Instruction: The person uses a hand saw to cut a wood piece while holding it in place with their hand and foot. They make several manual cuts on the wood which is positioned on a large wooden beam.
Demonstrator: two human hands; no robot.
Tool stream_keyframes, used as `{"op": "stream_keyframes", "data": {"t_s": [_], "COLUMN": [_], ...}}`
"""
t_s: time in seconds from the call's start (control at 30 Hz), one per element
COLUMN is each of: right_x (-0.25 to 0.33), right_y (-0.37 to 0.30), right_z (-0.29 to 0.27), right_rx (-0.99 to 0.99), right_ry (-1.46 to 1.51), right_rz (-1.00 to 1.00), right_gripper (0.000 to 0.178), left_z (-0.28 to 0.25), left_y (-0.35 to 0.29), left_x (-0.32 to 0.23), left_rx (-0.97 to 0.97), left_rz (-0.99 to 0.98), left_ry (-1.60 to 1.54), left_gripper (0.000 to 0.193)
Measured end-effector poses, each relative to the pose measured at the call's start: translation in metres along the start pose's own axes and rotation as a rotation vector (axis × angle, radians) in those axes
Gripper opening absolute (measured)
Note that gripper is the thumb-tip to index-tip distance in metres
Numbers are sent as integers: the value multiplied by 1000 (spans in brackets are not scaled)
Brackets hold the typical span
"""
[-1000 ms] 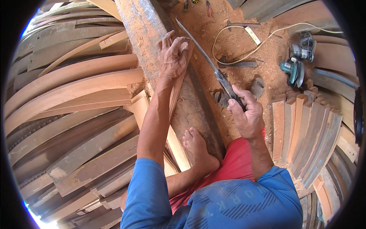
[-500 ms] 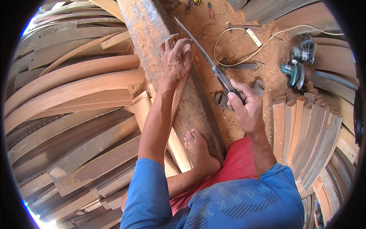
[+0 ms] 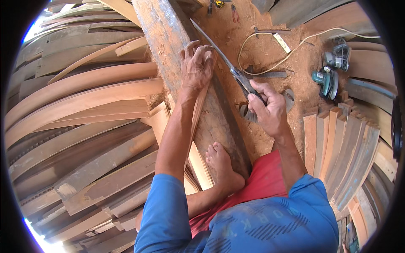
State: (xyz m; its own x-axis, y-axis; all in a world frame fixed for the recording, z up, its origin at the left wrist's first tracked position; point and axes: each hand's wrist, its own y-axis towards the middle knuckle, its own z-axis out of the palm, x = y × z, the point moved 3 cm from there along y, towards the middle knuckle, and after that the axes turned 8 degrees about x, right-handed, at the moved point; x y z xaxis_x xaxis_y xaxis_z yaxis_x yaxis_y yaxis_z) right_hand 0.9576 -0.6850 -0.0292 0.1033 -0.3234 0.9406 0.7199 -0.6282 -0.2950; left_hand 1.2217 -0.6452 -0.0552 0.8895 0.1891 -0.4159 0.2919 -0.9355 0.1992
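Note:
My right hand [image 3: 270, 107] is closed around the dark handle of a handsaw [image 3: 233, 68], whose long blade is seen nearly edge-on. The blade slants up and left, its tip near the beam, just beyond my left hand. My left hand [image 3: 196, 67] bears down on a narrow wooden board [image 3: 197, 110], fingers bent over it. That board lies along a thick wooden beam [image 3: 217, 122]; my hand and forearm hide much of it. My bare foot [image 3: 222, 166] rests on the beam. Whether the saw teeth touch the wood cannot be made out.
Stacked planks [image 3: 101, 95] fill the left side. Sawdust covers the floor [image 3: 261, 55] at right, with a power strip [image 3: 282, 43] and its cord, pliers [image 3: 234, 14] and a green circular saw [image 3: 324, 80]. Upright boards [image 3: 337, 143] stand at lower right.
My right hand and the handsaw have shifted slightly up and left. My left hand keeps its hold on the board. The whole view has moved a little.

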Motion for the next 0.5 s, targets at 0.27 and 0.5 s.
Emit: {"op": "stream_keyframes", "data": {"t_s": [0.27, 0.5], "right_x": [3, -4], "right_y": [-2, -21], "right_z": [2, -3], "right_rx": [1, -16], "right_ry": [-25, -36], "right_rz": [-41, -65], "right_gripper": [34, 32], "left_z": [1, -4], "left_y": [0, 1], "left_x": [3, -3], "left_rx": [44, 15], "left_rz": [-46, 10], "left_ry": [-29, 6], "left_gripper": [26, 24]}}
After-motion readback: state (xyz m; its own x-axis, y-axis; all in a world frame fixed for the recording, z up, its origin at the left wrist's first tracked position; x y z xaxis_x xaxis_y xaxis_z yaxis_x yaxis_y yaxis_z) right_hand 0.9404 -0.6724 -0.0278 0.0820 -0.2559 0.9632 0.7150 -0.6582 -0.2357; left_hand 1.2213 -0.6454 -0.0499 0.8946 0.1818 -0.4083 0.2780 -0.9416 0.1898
